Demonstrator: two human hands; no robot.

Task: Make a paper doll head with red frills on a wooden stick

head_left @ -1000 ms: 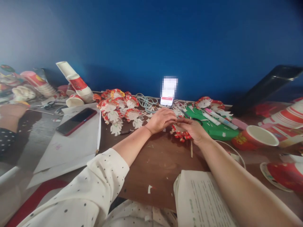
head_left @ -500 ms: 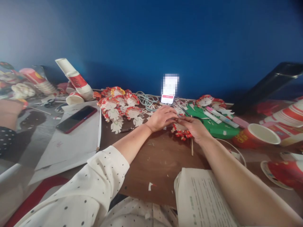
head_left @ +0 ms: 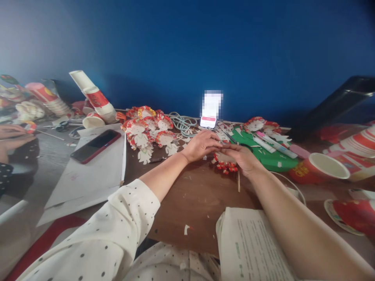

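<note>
My left hand (head_left: 203,145) and my right hand (head_left: 240,158) meet at the fingertips above the brown table (head_left: 190,199). The fingers of both are closed in a pinch, and whatever lies between them is too small or hidden to name. Just beneath my right hand is a paper figure with a fringed red and white edge (head_left: 227,167), partly covered by the hand. A thin wooden stick (head_left: 238,182) points down from below the right palm. Whether the figure is gripped or lies on the table, I cannot tell.
Similar paper figures (head_left: 140,130) are heaped left of my hands, beside a coiled cable (head_left: 183,123). A lit phone (head_left: 208,121) leans on the wall. Pens (head_left: 277,145) lie on green paper (head_left: 272,162), near a red paper cup (head_left: 304,171). Another person's hand (head_left: 14,134) shows at far left.
My hands stay together in nearly the same place, with small finger movement. At far left the other person's hands have come further into view. The view has shifted slightly.
</note>
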